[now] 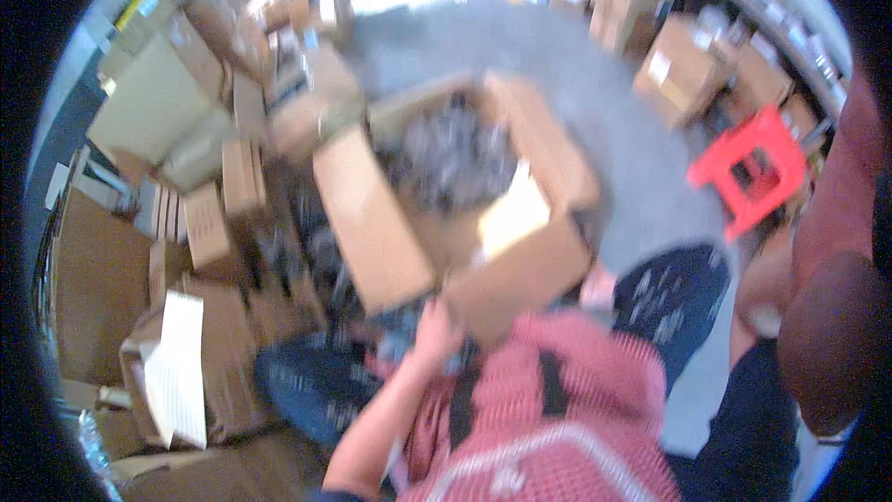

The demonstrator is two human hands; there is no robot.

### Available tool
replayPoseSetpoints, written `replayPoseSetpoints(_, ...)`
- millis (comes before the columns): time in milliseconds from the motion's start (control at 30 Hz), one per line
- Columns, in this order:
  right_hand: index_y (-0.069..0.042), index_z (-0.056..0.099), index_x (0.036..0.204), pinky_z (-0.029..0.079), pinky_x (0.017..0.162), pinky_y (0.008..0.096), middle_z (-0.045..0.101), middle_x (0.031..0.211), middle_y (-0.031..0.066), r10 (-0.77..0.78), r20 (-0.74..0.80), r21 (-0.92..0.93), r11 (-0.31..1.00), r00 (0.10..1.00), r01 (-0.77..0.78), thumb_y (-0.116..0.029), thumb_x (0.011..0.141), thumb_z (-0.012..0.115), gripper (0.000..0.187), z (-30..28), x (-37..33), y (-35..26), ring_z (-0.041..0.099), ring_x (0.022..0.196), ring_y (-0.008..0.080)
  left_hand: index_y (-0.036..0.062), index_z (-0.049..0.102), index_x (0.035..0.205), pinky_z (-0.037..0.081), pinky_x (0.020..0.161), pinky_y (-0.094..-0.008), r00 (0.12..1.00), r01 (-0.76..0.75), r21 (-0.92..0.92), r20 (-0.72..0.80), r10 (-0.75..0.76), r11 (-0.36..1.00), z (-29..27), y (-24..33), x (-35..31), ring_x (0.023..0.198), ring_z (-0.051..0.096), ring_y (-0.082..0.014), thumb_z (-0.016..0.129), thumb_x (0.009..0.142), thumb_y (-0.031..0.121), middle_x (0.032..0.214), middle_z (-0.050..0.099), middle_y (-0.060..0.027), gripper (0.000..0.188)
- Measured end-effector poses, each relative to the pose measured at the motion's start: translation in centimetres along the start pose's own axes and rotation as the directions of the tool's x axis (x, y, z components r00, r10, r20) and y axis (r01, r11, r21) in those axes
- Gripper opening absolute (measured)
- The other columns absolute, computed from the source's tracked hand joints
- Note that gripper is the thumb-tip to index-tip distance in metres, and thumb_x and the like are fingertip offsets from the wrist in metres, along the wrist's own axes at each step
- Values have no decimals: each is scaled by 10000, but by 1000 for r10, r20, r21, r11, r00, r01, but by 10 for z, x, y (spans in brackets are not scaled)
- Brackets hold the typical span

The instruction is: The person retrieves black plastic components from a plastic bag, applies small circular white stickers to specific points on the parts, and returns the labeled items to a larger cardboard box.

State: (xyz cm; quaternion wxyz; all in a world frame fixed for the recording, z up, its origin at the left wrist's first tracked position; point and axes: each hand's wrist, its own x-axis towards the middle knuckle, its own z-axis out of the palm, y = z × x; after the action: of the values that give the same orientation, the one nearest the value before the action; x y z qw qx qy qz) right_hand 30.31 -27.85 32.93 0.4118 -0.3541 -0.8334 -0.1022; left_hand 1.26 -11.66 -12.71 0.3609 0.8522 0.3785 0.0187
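Note:
In front of me stands a large open cardboard box (548,139) with its flaps spread. Many dark grey items (455,153), seemingly in clear plastic, fill its far part; blur hides their kind. Near them, inside the box, is a pale yellow sheet (516,214). My left hand (435,330) is at the near edge, its fingers closed at the corner of a box flap (516,279). What looks like my right hand (597,286) shows only in part beside that flap's right end, above my knee, its fingers hidden and smeared.
Cardboard boxes (209,228) crowd the left side, and a white paper (181,367) lies on one. A red plastic stool (753,172) stands at right, near more cartons (683,70). Another person's arm (841,195) comes in close at the right edge.

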Motion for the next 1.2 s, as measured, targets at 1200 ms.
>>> replayPoseSetpoints(1200, 0, 540, 1289, 399, 1063, 382, 533, 1339, 154, 35, -913, -350, 448, 407, -823, -168, 837, 694, 507, -241, -116, -106, 487, 1274, 275, 0, 615, 1162, 451, 912, -325, 516, -600, 321, -545, 661, 733, -346, 379, 66, 1026, 578, -210, 567, 959, 238, 1107, 638, -91, 316)
